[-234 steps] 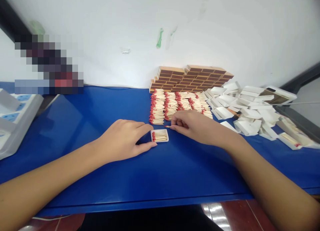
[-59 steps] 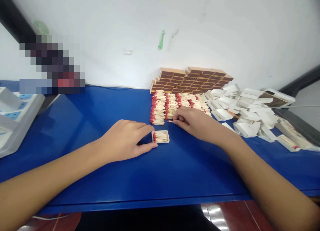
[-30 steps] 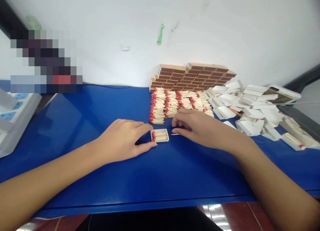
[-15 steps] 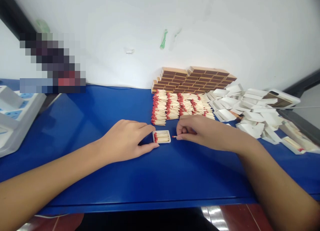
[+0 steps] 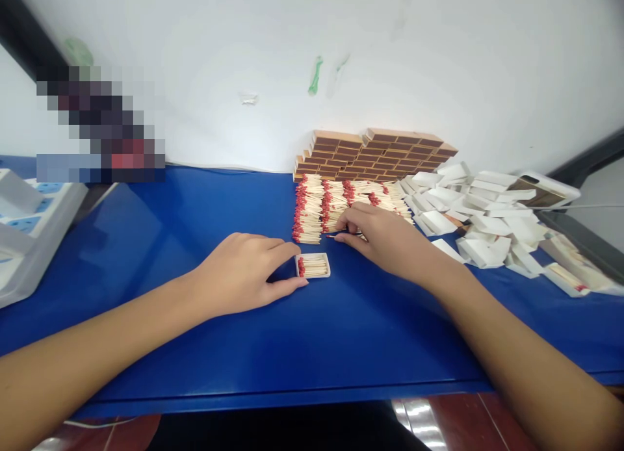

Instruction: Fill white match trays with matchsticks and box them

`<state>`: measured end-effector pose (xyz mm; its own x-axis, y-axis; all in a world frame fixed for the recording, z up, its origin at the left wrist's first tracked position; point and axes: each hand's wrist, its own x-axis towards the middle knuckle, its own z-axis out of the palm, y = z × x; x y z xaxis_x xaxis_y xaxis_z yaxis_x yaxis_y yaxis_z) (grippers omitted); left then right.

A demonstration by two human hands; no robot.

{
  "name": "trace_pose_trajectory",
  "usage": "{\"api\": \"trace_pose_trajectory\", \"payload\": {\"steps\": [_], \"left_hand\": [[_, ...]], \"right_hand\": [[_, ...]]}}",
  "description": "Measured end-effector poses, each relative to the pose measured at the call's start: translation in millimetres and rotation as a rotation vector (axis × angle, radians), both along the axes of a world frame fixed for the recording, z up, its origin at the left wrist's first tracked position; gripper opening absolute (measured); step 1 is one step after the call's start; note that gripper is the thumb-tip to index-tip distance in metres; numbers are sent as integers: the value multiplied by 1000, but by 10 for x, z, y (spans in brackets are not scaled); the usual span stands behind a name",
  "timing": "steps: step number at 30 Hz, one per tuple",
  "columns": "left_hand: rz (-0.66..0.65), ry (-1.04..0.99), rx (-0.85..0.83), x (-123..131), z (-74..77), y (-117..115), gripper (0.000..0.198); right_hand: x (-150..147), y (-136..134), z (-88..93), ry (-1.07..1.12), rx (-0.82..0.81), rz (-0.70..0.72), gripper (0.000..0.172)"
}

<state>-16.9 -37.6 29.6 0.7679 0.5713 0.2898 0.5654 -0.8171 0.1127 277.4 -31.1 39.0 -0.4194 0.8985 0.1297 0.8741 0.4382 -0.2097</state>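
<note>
My left hand [image 5: 241,272] rests on the table with thumb and forefinger gripping the left end of a small white matchbox tray [image 5: 328,267]. Inside that tray lies a layer of matches [image 5: 314,266], red heads to the left. My right hand [image 5: 383,236] is at the front edge of the match piles [image 5: 309,210], beyond the tray and to its right. Its thumb and fingers are pinched on a thin match [image 5: 331,236], whose far end is hidden by the fingers. The hand covers part of the piles behind it.
Stacked brown matchboxes [image 5: 380,155] stand against the wall behind the piles. Many white trays [image 5: 487,220] lie heaped at the right, with a tray of matches [image 5: 567,279] beside them. A white container [image 5: 49,249] stands at the left on the blue table [image 5: 273,360].
My right hand has moved away from the tray, up and slightly left to the match piles, still pinching a match. My left hand stays on the tray.
</note>
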Motion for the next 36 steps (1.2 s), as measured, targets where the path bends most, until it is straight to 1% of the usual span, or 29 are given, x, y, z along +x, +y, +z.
{"api": "trace_pose_trajectory", "payload": {"steps": [9,19,22,25,28,32,33,36], "left_hand": [[-2,-6,9,-1,-6,-5,32],[9,22,-7,7,13,-4,31],[9,31,-25,8,26,-9,31],[13,33,-26,9,30,-11,32],[15,31,-22,9,29,-11,32],[4,21,-18,6,24,-10,33],[3,17,-16,4,22,-10,33],[2,17,-15,0,16,-9,33]], "right_hand": [[8,6,-13,42,-6,36,9],[-24,-9,29,19,-81,-5,16],[-52,-36,54,27,-89,17,15],[-90,-68,73,65,-59,49,14],[-102,-84,87,73,-45,48,10],[-35,-84,130,65,-92,66,9],[-12,-86,143,64,-112,76,11],[41,-102,164,53,-162,83,28]]}}
